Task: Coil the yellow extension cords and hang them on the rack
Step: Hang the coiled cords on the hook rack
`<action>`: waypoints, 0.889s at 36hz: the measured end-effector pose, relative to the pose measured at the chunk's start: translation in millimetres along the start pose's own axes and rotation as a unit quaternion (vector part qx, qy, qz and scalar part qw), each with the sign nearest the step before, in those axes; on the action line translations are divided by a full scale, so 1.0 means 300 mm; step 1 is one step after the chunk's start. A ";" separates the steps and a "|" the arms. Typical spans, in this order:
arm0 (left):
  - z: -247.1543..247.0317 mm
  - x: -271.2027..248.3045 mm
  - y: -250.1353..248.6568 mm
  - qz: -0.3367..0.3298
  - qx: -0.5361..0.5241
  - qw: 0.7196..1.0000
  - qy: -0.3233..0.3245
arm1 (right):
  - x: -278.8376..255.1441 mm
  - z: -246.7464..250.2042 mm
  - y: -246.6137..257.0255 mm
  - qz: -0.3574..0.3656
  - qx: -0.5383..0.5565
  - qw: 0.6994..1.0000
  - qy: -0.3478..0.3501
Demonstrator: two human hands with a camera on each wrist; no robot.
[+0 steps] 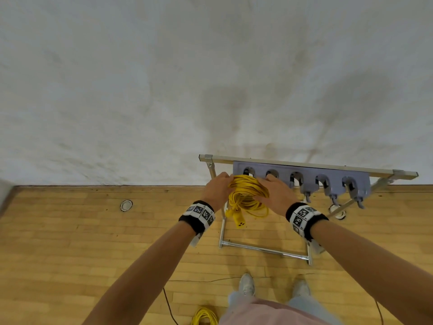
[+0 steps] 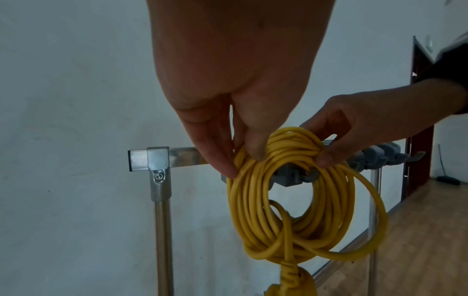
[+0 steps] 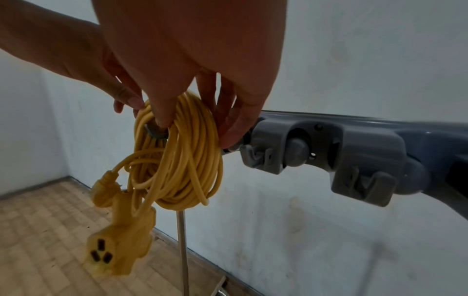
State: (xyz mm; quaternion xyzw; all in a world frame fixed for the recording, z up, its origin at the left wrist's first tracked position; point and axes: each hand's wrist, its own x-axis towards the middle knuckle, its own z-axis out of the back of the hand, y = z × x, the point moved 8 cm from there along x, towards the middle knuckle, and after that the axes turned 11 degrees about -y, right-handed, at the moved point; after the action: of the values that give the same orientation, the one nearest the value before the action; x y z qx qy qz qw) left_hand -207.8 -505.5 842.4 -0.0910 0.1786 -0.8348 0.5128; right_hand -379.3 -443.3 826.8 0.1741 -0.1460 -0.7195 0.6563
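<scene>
Yellow coil up at the rack now, both hands on its top arc! Left hand pinches the strands from the left, fingers curled over the bundle; right hand grips the opposite side, thumb hooked through the loop. The coil hangs flat-on to the bar, its opening facing the leftmost hook, and that grey tip already pokes through the strands beside the thumb. So the hook sits dead between the two hands, neither clearly nearer. My read: the top arc needs to settle over the hook before either hand lets go. The socket dangles below on the left, apt to swing. Another cord lies on the floor near the feet, not hung yet.
</scene>
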 end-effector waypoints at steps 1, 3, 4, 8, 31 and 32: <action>-0.003 -0.005 0.000 -0.004 0.007 1.000 0.005 | -0.004 0.000 0.001 0.002 0.004 1.000 -0.001; -0.006 -0.021 -0.002 -0.014 0.021 1.000 0.014 | -0.010 0.002 0.002 0.002 0.010 1.000 0.001; -0.005 -0.033 -0.007 -0.016 0.021 0.999 0.018 | -0.012 0.001 0.000 0.002 0.013 1.000 0.008; 0.030 -0.084 -0.037 0.011 0.003 1.000 0.011 | -0.014 0.005 0.008 0.009 0.007 0.997 0.078; -0.174 -1.352 0.373 0.431 0.025 0.897 0.101 | -0.564 -0.581 0.330 0.007 0.090 0.927 0.363; -0.216 -1.435 0.411 0.454 0.022 0.883 0.120 | -0.605 -0.674 0.292 -0.024 0.086 0.917 0.390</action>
State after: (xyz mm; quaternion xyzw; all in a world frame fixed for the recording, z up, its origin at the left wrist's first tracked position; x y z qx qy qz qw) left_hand 69.0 -160.2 748.1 0.1121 0.2421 -0.5188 0.8122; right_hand -197.3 -267.3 694.6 0.4999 0.0642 -0.5947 0.6263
